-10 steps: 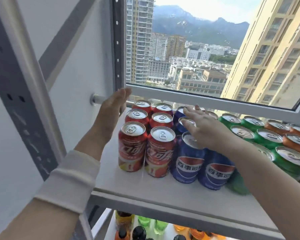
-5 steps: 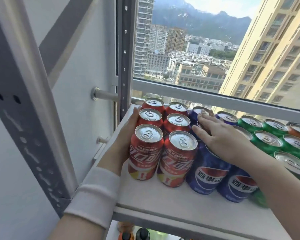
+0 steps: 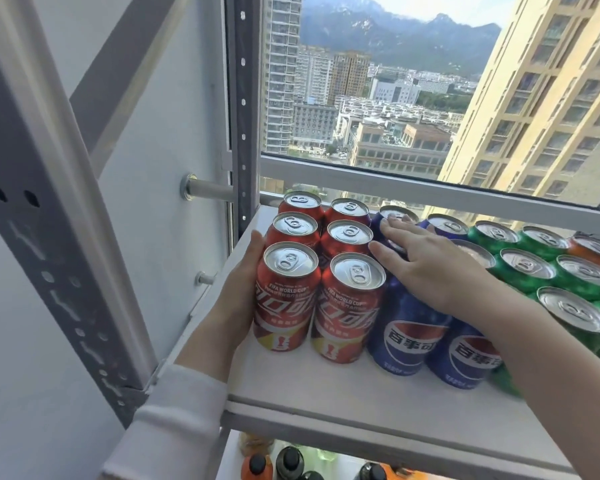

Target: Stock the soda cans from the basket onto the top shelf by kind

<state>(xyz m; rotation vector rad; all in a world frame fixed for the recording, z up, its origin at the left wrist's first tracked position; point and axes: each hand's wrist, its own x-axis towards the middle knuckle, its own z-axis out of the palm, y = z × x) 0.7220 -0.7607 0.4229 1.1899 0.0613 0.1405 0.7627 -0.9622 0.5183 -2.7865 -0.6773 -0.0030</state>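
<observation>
While I look down from the head camera, I see the top shelf (image 3: 326, 386) carrying upright soda cans grouped by kind. At the left end stand six red Coca-Cola cans (image 3: 347, 306) in two columns of three, touching one another. Just beside them on the right are the blue Pepsi cans (image 3: 406, 337), then the green cans (image 3: 525, 268), and at the far right edge an orange can (image 3: 593, 247) is partly visible.

My left hand (image 3: 238, 299) lies flat and released against the left side of the front red can, fingers straight along the column, not gripping anything. Its white sleeve (image 3: 174, 420) comes up from below the shelf edge. My right hand (image 3: 426, 261) is also released, palm down with fingers stretched, resting on the tops of the blue cans, its fingertips (image 3: 388, 223) reaching the back one.

Behind the cans is a window (image 3: 413, 98) showing buildings and mountains. Below the shelf, bottle caps (image 3: 286, 460) of a lower row are visible. I cannot see the basket.
</observation>
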